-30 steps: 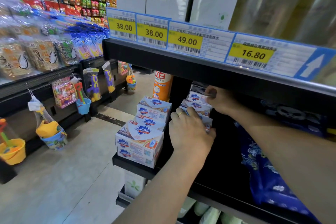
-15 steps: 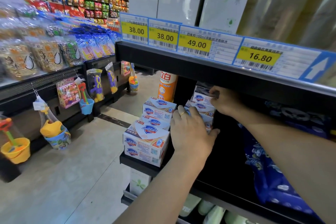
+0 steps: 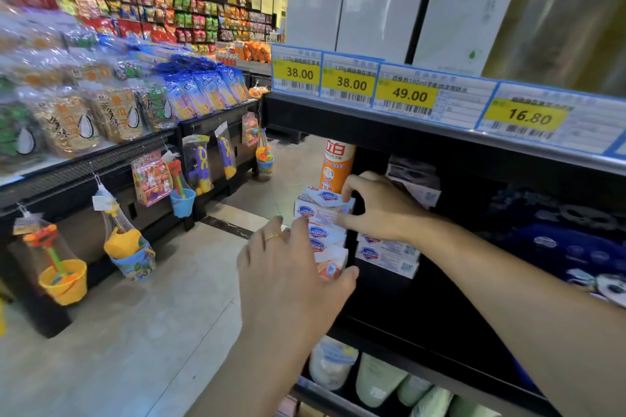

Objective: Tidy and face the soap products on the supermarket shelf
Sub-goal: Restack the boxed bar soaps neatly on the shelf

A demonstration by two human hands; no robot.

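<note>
Both hands have shifted leftward from the inner stack of soap boxes to the stack at the shelf's end, near mid-frame. Right hand (image 3: pixel 379 206) now curls half-open at the top box of the end stack (image 3: pixel 320 213), thumb and forefinger at its near edge. Left hand (image 3: pixel 291 267) is spread open, fingers against the stack's side, thumb under the lowest box. Two stacks show; the inner stack (image 3: pixel 386 252) sits just right. Four price tags (image 3: pixel 404 95) line the rail above.

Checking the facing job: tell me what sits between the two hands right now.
In the head view, the front stack of soap boxes lies between the left hand and right hand.
</note>
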